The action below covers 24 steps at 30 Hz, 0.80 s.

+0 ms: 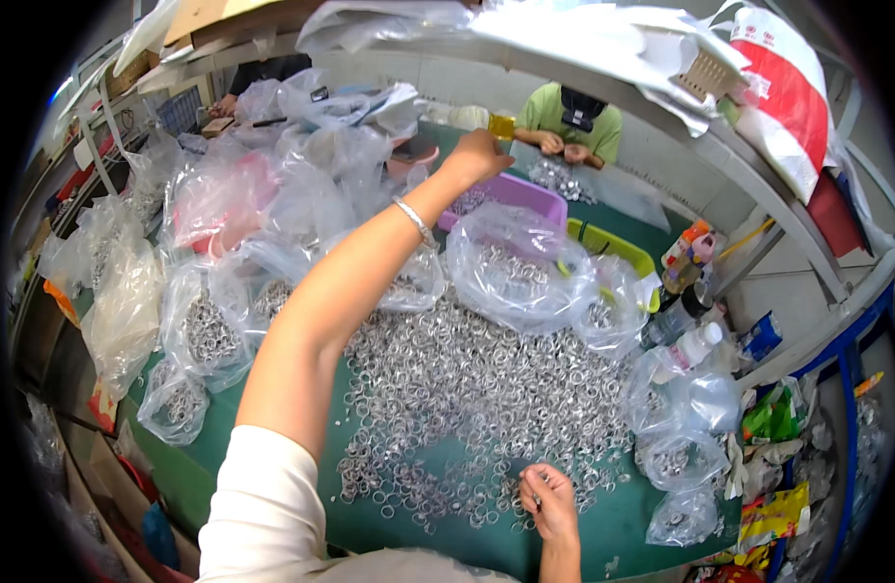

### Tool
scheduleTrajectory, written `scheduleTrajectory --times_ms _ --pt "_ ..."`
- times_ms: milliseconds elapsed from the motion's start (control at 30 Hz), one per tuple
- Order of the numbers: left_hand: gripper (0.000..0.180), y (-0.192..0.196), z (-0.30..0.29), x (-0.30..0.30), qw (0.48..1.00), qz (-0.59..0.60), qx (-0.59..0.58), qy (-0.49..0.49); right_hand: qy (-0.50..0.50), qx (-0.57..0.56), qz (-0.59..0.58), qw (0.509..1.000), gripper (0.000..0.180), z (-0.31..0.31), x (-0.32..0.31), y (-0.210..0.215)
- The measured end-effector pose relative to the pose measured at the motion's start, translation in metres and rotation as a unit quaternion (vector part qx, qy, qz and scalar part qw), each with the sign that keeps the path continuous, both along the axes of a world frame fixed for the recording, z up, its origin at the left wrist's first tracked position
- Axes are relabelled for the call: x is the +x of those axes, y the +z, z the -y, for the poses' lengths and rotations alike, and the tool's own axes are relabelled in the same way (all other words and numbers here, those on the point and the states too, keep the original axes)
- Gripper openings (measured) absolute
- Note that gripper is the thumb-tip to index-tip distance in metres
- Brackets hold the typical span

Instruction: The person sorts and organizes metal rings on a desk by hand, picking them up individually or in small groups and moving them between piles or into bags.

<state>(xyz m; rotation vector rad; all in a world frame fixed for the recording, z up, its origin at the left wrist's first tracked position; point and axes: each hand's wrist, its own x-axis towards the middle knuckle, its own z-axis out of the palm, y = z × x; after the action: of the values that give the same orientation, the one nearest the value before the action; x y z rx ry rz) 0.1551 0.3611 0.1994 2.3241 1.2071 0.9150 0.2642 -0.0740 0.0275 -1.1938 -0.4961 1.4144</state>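
Note:
A wide heap of small silver metal rings (477,379) is spread over the green tabletop (370,530). My left hand (479,155) is stretched far forward, fingers curled and closed, above the far part of the purple basin (530,197). Just beyond it shows a clear bottle with yellow liquid (502,126); whether they touch I cannot tell. At the near edge of the heap, my right hand (550,498) has its fingers pinched together among loose rings. What either hand holds is too small or hidden to make out.
Clear bags of rings (209,330) crowd the left; another large bag (511,272) lies before a lime-green basin (613,248). Bottles (695,345) line the right edge. A shelf frame (758,170) crosses overhead. Opposite sits a person in green (603,126), handling metal pieces.

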Motion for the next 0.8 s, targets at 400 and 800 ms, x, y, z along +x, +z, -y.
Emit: scheduleTrajectory --times_ms 400,800 --pt "0.023 -0.081 0.256 -0.117 0.967 0.024 -0.11 -0.228 -0.052 -0.028 -0.115 0.992 0.024 0.012 -0.008 -0.013" --pt "0.021 -0.211 0.328 -0.133 0.973 -0.099 -0.04 -0.206 0.103 0.101 0.7 0.7 0.022 -0.034 -0.047 -0.026"
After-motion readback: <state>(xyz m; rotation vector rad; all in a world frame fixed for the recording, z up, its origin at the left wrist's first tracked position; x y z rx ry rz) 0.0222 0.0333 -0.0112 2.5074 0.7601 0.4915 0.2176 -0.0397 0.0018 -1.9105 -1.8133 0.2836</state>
